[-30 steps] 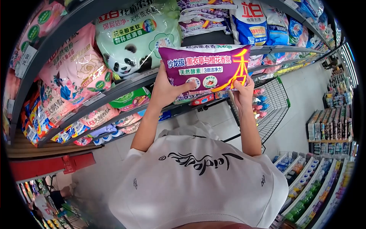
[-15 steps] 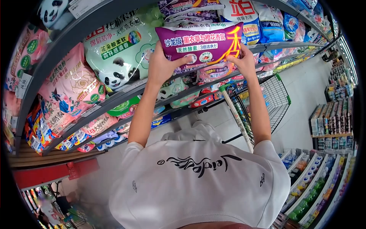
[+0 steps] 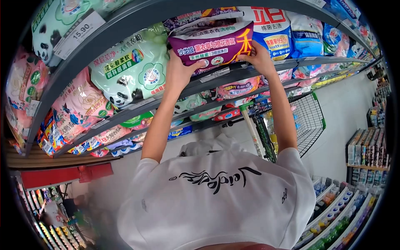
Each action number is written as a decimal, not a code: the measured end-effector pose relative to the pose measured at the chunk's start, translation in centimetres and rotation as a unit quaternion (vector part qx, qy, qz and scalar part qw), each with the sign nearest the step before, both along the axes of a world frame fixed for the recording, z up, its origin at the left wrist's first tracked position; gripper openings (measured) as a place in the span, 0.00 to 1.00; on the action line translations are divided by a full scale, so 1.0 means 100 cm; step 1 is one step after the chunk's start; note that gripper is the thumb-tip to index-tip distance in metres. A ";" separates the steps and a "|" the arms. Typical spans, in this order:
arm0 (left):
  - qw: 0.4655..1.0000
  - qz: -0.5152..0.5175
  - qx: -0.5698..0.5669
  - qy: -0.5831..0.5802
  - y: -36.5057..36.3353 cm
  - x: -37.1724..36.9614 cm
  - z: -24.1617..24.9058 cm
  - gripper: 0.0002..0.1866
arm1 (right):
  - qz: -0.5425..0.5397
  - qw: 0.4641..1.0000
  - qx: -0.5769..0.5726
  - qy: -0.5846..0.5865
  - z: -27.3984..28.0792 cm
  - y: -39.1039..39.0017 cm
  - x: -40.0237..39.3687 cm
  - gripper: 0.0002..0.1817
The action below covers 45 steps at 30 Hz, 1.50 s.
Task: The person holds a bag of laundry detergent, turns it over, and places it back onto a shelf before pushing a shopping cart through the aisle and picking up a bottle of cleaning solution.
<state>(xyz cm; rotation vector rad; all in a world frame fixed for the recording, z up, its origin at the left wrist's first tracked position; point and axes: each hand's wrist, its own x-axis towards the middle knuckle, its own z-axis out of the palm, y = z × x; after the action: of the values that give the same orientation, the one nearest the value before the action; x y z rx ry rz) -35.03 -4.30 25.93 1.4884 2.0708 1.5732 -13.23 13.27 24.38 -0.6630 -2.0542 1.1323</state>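
Observation:
A purple bag (image 3: 212, 46) of laundry powder is held between my two hands at the shelf's front edge. My left hand (image 3: 183, 68) grips its left end, the thumb across the lower front. My right hand (image 3: 256, 58) is closed on the lower right corner. The fingers behind the bag are hidden. Other purple bags (image 3: 200, 16) lie just behind and above it. To the left stands a large green bag (image 3: 129, 71) with a panda, and to the right a blue and white bag (image 3: 271, 35).
Lower shelf tiers hold more bags, among them a pink bag (image 3: 239, 88). A shopping cart (image 3: 308, 121) stands at the right, beyond my right forearm. Another shelf unit (image 3: 366, 154) is at the far right. A blurred person (image 3: 54, 214) is at the lower left.
The purple bag and both hands have moved up and back onto the shelf, closer to the bags behind. The view has shifted slightly.

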 end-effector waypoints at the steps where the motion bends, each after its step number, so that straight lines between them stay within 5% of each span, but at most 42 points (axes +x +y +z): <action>1: 1.000 0.013 -0.006 -0.002 -0.002 0.004 -0.002 0.38 | 0.001 0.999 0.005 -0.054 -0.001 0.007 0.001 0.23; 4: 0.999 0.048 -0.013 0.001 -0.005 0.010 -0.005 0.38 | 0.037 0.999 0.027 -0.003 -0.019 0.023 -0.003 0.23; 9: 0.997 0.076 -0.024 0.022 -0.003 0.013 -0.009 0.38 | -0.041 0.977 0.104 -0.179 0.000 0.010 -0.003 0.22; 27: 0.988 0.123 0.014 0.095 0.017 0.007 -0.019 0.39 | -0.119 0.982 0.133 -0.058 -0.010 -0.008 -0.006 0.22; 34: 0.974 0.091 -0.138 0.158 0.009 -0.018 0.019 0.25 | -0.133 0.976 0.159 -0.070 -0.022 0.001 -0.009 0.22; 45: 0.948 0.133 0.008 0.288 -0.006 -0.027 0.041 0.12 | -0.141 0.963 0.201 -0.115 -0.016 0.000 -0.022 0.20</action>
<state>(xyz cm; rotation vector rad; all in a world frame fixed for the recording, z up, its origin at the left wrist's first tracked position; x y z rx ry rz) -37.73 -4.86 30.01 1.9206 2.6688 1.3386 -15.39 13.29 22.78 -0.8740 -2.2041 0.4739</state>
